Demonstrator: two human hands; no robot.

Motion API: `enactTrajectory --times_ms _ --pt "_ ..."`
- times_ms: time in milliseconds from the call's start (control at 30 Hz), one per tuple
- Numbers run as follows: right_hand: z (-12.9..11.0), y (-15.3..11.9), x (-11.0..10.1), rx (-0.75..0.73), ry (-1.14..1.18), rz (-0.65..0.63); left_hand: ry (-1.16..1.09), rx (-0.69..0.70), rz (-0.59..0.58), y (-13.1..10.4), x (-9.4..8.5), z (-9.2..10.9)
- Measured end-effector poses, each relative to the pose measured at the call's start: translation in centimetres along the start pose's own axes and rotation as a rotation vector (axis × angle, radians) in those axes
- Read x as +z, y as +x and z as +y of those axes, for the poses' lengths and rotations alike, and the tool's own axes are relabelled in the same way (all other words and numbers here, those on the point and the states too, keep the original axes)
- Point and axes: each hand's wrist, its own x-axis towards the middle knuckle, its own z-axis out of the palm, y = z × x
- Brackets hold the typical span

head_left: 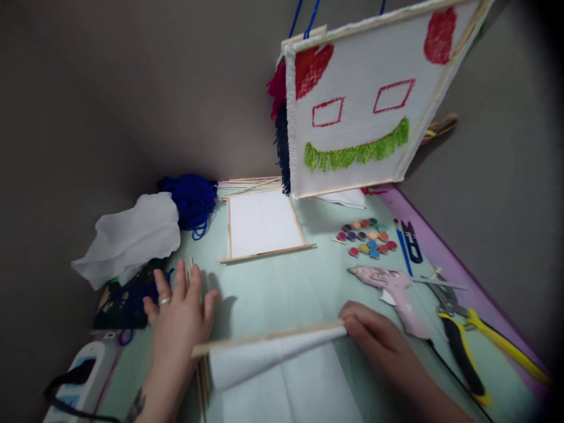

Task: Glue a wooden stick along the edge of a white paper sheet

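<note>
My left hand [178, 311] is open with its fingers spread, a ring on one finger. It hovers by several thin wooden sticks [202, 382] lying along the left of the table. My right hand [379, 338] is closed around the right end of a wooden stick [273, 336]. White cloth [282, 358] hangs from that stick and runs toward me, out of the bottom of the view. The stick's left end is beside my left wrist. Farther back lies a white cloth panel framed with wooden sticks [264, 226].
A hanging white panel [356, 135] with red patches and green fringe overhangs the back right. On the right are paint pots [372, 236], a pink glue gun [396, 294], yellow-handled pliers [462, 346] and snips [412, 244]. Blue yarn [191, 200], crumpled white cloth [136, 232] and a power strip [83, 376] sit left.
</note>
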Motion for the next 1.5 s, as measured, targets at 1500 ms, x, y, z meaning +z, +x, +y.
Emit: enactTrajectory --times_ms 1500 --pt "0.3 -0.2 -0.7 0.115 0.083 0.113 -1.546 -0.155 -0.205 -0.6 -1.8 0.7"
